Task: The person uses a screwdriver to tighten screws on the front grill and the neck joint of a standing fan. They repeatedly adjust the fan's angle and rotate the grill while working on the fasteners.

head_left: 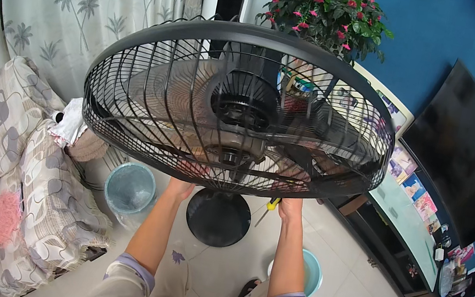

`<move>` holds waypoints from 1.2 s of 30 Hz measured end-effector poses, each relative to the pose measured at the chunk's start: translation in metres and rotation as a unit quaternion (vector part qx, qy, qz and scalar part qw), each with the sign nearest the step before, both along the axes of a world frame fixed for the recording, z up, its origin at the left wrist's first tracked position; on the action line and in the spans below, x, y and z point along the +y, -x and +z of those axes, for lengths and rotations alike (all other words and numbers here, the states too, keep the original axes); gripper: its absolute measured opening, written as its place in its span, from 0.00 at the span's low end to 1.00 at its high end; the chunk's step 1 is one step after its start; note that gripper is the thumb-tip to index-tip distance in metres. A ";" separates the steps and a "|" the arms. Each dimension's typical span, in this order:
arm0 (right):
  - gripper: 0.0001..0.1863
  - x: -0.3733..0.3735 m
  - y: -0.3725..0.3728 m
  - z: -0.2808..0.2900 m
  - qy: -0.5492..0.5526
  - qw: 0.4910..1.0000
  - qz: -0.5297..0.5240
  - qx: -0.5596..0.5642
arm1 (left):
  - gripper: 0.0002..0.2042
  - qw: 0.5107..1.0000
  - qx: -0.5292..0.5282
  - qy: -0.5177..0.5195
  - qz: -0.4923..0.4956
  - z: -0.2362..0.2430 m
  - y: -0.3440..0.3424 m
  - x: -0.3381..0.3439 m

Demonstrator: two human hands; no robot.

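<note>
A large black standing fan fills the middle of the view, its wire cage tilted upward and its blades showing through the bars. Below it, the round black base rests on the tiled floor. My left hand reaches in at the cage's lower rim, left of centre; the bars cover its fingers, so their grip is unclear. On the other side of the base, my right hand is closed around a screwdriver with a yellow and black handle, its thin shaft pointing down. The cage partly hides that hand's fingers too.
A grey bucket stands left of the base, and a light-blue basin sits by my right forearm. A covered sofa lines the left. On the right are a low TV cabinet and a television. Flowers stand behind.
</note>
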State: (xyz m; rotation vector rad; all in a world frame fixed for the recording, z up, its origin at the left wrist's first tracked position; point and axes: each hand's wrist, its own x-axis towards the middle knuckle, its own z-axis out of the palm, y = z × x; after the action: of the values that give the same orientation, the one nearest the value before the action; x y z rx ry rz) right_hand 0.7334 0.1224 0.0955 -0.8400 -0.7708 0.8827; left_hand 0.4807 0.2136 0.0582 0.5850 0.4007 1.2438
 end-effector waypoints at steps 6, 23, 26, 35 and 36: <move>0.07 0.002 -0.005 0.000 0.010 1.000 0.019 -0.018 | 0.07 1.000 0.016 -0.018 -0.019 0.005 0.001 0.003; 0.33 0.000 0.022 0.000 -0.086 0.929 0.282 0.223 | 0.21 0.952 -0.275 -0.041 -0.129 -0.003 -0.047 -0.027; 0.35 0.003 0.029 0.004 -0.053 0.940 0.252 0.222 | 0.21 0.960 -0.267 -0.042 -0.078 -0.013 -0.048 -0.021; 0.30 -0.002 0.032 -0.004 -0.070 0.968 0.164 0.174 | 0.23 0.960 -0.268 -0.058 -0.057 -0.005 -0.055 -0.026; 0.29 -0.003 0.033 -0.002 -0.064 0.971 0.152 0.175 | 0.23 0.962 -0.260 -0.063 -0.055 -0.002 -0.055 -0.028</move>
State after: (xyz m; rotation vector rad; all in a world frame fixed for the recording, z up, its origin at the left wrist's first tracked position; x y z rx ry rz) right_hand 0.7005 0.1198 0.0931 -0.4373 -0.6442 1.2035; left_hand 0.5357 0.1860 0.0563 0.3608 -0.1514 1.2673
